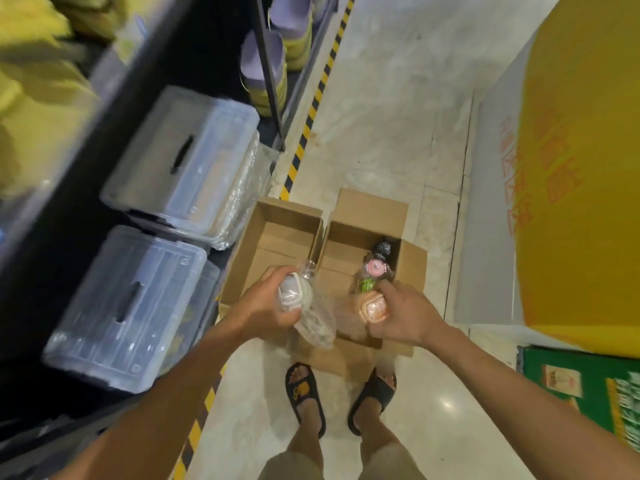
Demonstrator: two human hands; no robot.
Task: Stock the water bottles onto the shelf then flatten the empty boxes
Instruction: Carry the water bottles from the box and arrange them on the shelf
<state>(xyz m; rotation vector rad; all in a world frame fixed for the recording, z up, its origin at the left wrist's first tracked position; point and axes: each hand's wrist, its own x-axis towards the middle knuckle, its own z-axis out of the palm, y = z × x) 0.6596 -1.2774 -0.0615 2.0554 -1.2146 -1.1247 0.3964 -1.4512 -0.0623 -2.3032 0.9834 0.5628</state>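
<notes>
**Two bottles in hand, shelf off to the left**

The left hand (pixel 263 299) is curled around the cap end of a white-capped bottle (pixel 294 296) in clear wrap. The right hand (pixel 401 317) is wrapped around an orange-capped bottle (pixel 374 308) from the side, fingers closed on its shoulder. Both grips are clamped on their bottles, above the two open boxes on the floor.

The move to come turns on where the shelf (pixel 79 216) lies. It is out to the left of the left-hand grip and well apart from the right-hand one, so the left hand looks the nearer to stock from. The right would have to cross over the boxes.

The white-capped bottle is tilted. Its cap points up at the camera and its wrapped body trails down and away from the palm, toward the right hand. The orange-capped bottle stands nearly upright, seen cap-on. I judge that both will need turning upright before they are set down.

Both forearms reach forward and down, wrists slightly bent inward, with the hands near each other but apart.

Beyond the left grip, the left box (pixel 277 233) shows only bare cardboard. Just past the right fingers, in the right box (pixel 412 268), stand a pink-capped bottle (pixel 375 268) and a black-capped bottle (pixel 382 247). Clear bins (pixel 180 168) already occupy much of the shelf.
</notes>
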